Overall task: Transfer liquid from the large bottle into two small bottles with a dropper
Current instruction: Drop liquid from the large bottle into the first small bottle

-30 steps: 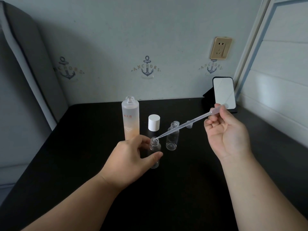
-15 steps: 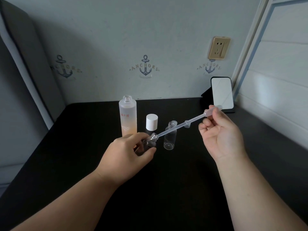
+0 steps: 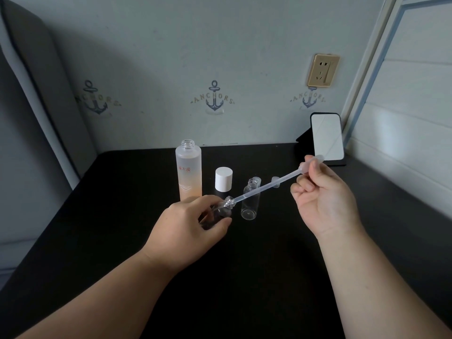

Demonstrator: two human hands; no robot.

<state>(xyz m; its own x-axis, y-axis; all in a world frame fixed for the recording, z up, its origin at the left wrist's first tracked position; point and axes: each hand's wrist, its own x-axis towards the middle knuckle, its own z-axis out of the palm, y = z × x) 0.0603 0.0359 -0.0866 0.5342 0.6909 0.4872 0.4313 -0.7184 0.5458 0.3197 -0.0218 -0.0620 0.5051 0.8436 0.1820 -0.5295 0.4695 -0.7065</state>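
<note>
Dropper (image 3: 266,187): slim, light, soft plastic, slanted from the tilted small bottle (image 3: 221,211), gripped by the left hand (image 3: 188,231), up to the right hand (image 3: 322,201) pinching its bulb. Judged easily squashed; best held lightly at the bulb.

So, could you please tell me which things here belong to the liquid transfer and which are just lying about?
In use:
- large bottle
- tilted small bottle, gripped by the left hand
- upright small bottle
- dropper, pinched by the right hand
- white cap

Lying about:
- phone
- wall socket
</note>
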